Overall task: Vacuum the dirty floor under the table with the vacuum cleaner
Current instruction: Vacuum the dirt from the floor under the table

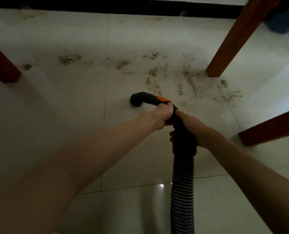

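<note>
head view: my left hand (162, 115) and right hand (193, 129) wrap hose (182, 179); nozzle (137, 100) mid-frame, dirt (157, 71) above mostly left.

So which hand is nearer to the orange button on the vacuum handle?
Left. The left hand grips the handle just behind the orange button; the right hand holds the hose cuff further back.

Both bare arms stretch forward and meet near the middle. The left hand (162, 116) curls round the hose (182, 183) handle from the left, ahead of the right hand (193, 128), which grips it from the right, fingers wrapped underneath.
</note>
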The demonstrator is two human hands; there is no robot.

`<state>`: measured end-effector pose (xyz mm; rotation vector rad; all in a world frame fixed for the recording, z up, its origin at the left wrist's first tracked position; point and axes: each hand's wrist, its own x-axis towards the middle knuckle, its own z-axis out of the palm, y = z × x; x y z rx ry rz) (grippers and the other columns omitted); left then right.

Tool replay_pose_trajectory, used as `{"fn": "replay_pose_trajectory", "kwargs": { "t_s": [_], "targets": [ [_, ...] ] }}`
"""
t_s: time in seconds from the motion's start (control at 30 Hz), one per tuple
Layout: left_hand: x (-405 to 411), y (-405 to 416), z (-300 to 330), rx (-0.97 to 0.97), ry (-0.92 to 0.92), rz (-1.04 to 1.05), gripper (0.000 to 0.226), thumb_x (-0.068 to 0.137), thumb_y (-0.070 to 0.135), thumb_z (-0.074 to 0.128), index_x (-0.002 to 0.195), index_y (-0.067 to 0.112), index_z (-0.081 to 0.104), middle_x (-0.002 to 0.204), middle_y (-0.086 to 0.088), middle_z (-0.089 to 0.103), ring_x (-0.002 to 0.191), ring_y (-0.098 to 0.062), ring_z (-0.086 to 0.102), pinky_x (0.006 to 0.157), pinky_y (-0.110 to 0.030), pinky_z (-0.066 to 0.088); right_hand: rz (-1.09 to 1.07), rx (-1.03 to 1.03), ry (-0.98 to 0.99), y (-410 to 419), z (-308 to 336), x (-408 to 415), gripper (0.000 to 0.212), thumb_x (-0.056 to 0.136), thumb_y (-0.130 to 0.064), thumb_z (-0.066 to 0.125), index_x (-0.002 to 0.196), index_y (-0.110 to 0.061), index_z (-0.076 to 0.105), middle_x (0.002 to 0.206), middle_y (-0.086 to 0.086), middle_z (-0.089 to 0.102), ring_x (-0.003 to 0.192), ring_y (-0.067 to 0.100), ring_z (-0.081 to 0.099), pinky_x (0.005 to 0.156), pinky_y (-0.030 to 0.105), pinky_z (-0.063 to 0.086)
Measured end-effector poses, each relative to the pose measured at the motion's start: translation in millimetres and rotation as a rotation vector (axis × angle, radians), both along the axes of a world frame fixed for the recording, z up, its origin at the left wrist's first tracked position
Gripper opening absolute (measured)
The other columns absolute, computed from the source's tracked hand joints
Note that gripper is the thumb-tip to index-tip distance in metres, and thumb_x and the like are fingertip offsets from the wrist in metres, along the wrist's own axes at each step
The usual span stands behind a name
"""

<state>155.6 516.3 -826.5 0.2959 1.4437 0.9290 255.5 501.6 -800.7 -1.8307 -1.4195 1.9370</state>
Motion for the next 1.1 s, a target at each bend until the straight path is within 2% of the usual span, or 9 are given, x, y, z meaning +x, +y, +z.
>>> {"fn": "replay_pose_trajectory", "kwargs": {
  "t_s": [0.23,0.4,0.5,0.57,0.7,0.87,0.97,1.03,1.1],
  "targets": [
    [39.7,11.9,2.7,0.009,-0.048,-0.082,0.043,0.103,0.024,0.03,0.139,0.0,0.033,0.135,-0.019,0.046,0.12,-0.032,0.05,0.076,-0.035,0.049,-0.128,0.132,-0.083,-2.4,-5.7,32.5,0.052,0.101,-0.043,0.036,0.114,0.005,0.05,0.072,0.019,0.063,0.055,0.028,0.062,0.055,0.035,0.056],
    [57.4,21.1,5.6,0.015,-0.036,-0.109,0.043,0.102,0.025,0.032,0.137,0.0,0.036,0.134,-0.019,0.048,0.12,-0.032,0.05,0.085,-0.036,0.046,-0.254,0.167,-0.099,8.5,-14.9,39.0,0.047,0.1,-0.043,0.036,0.099,0.001,0.05,0.081,0.023,0.064,0.069,0.035,0.064,0.079,0.049,0.056],
    [60.2,28.3,3.4,0.011,-0.033,-0.116,0.044,0.102,0.026,0.033,0.137,0.0,0.036,0.134,-0.018,0.048,0.12,-0.031,0.05,0.081,-0.036,0.047,-0.268,0.184,-0.116,12.5,-17.5,39.0,0.046,0.1,-0.044,0.035,0.081,-0.004,0.05,0.087,0.024,0.065,0.079,0.038,0.065,0.085,0.052,0.054],
    [59.7,31.9,0.5,0.025,-0.013,-0.094,0.043,0.101,0.026,0.035,0.134,-0.001,0.039,0.131,-0.018,0.051,0.116,-0.03,0.053,0.083,-0.037,0.048,-0.261,0.184,-0.116,15.1,-17.8,36.2,0.046,0.1,-0.044,0.035,0.08,-0.005,0.05,0.093,0.026,0.065,0.087,0.041,0.066,0.087,0.053,0.053],
    [53.0,38.3,-10.5,0.038,0.085,-0.028,0.042,0.1,0.029,0.037,0.129,-0.001,0.046,0.124,-0.018,0.057,0.11,-0.031,0.057,0.091,-0.038,0.049,-0.203,0.14,-0.067,20.7,-17.6,28.2,0.051,0.099,-0.043,0.037,0.103,0.004,0.055,0.086,0.023,0.064,0.075,0.035,0.064,0.083,0.049,0.055],
    [36.4,43.8,-13.0,0.032,0.134,0.021,0.044,0.1,0.029,0.036,0.132,0.0,0.045,0.125,-0.018,0.056,0.111,-0.031,0.057,0.093,-0.04,0.049,-0.147,0.099,0.003,27.9,-11.6,17.8,0.048,0.101,-0.041,0.037,0.114,0.002,0.052,0.075,0.018,0.063,0.058,0.027,0.062,0.062,0.039,0.056],
    [30.6,49.3,-10.2,0.049,0.058,0.031,0.045,0.101,0.028,0.036,0.135,0.0,0.041,0.128,-0.018,0.054,0.114,-0.032,0.055,0.087,-0.037,0.049,-0.184,0.136,0.005,34.4,-12.0,11.4,0.044,0.101,-0.04,0.036,0.114,0.0,0.05,0.091,0.022,0.064,0.073,0.032,0.064,0.078,0.046,0.057],
    [28.5,51.9,-7.3,0.063,0.008,-0.001,0.044,0.102,0.026,0.035,0.137,-0.001,0.037,0.132,-0.017,0.05,0.118,-0.031,0.052,0.08,-0.034,0.047,-0.206,0.184,-0.048,37.7,-15.4,6.8,0.045,0.1,-0.041,0.035,0.1,0.001,0.051,0.102,0.025,0.064,0.089,0.037,0.065,0.088,0.051,0.052],
    [26.6,54.2,-5.9,0.083,-0.004,-0.04,0.044,0.102,0.025,0.035,0.137,-0.002,0.036,0.133,-0.017,0.049,0.112,-0.03,0.054,0.069,-0.029,0.046,-0.228,0.235,-0.112,38.6,-18.7,2.1,0.045,0.1,-0.042,0.034,0.09,-0.002,0.051,0.104,0.024,0.064,0.095,0.038,0.064,0.091,0.051,0.051]
  ]
}}
